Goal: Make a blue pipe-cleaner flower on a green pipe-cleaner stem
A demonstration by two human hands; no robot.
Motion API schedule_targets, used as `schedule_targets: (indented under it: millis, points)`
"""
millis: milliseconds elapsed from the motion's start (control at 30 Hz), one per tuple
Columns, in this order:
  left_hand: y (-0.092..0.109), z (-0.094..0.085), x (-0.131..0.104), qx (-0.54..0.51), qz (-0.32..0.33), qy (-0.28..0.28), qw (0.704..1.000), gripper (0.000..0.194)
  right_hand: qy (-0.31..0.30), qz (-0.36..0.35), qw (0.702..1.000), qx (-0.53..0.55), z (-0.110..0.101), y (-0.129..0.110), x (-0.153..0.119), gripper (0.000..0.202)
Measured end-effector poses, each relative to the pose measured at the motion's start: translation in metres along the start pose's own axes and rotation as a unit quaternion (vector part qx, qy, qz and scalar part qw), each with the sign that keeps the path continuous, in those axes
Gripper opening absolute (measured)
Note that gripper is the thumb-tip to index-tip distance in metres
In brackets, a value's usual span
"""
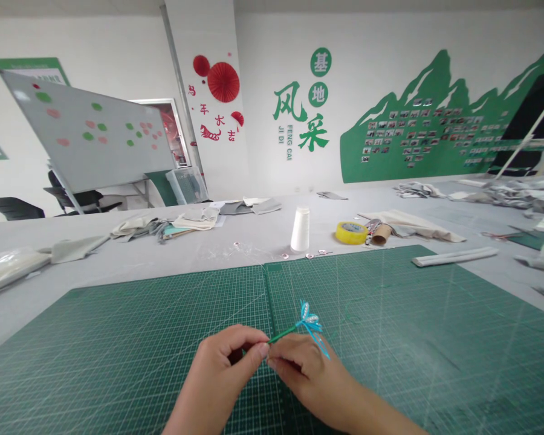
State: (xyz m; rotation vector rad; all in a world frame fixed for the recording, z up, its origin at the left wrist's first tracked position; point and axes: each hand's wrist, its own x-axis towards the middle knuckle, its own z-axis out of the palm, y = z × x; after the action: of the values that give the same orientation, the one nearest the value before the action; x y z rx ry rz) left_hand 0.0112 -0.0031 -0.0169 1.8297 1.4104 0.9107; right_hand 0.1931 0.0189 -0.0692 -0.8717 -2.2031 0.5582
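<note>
Between the thumb and forefinger of my left hand (236,356) is the lower part of a craft flower's green stem (281,334). The flower head (309,319) has bright blue looped petals with rows of white beads, and thin blue loops hang down on its right side. It tilts up to the right, over the back of my right hand (303,362). My right fingers are closed, their tips right beside my left thumb. What they pinch is hidden. Both hands are above the green cutting mats (163,326).
Behind the mats stand a white thread cone (301,229) and a yellow tape roll (351,232), with a cardboard tube (381,234) beside it. A rolled pale strip (454,256) lies across the right mat's edge. Fabric scraps (194,219) lie along the grey table.
</note>
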Motion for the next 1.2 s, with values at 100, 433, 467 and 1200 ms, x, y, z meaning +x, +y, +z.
schedule_targets:
  millis: [100, 433, 467, 1200]
  points:
    - [0.000, 0.000, 0.000, 0.000, -0.002, 0.000, 1.000, 0.016, -0.004, 0.000, 1.000, 0.004, 0.000, 0.000, 0.000, 0.024]
    - [0.001, 0.001, -0.001, 0.011, 0.010, 0.016, 1.000, 0.016, 0.008, 0.008, 1.000, 0.025, 0.000, -0.002, 0.001, 0.019]
    - [0.001, 0.001, -0.001, 0.015, 0.011, 0.018, 1.000, 0.016, -0.002, 0.012, 1.000, 0.023, 0.000, -0.003, 0.001, 0.018]
    - [-0.002, 0.002, 0.000, 0.040, 0.071, 0.068, 0.994, 0.017, -0.035, 0.147, 0.972, 0.180, 0.007, 0.012, 0.007, 0.024]
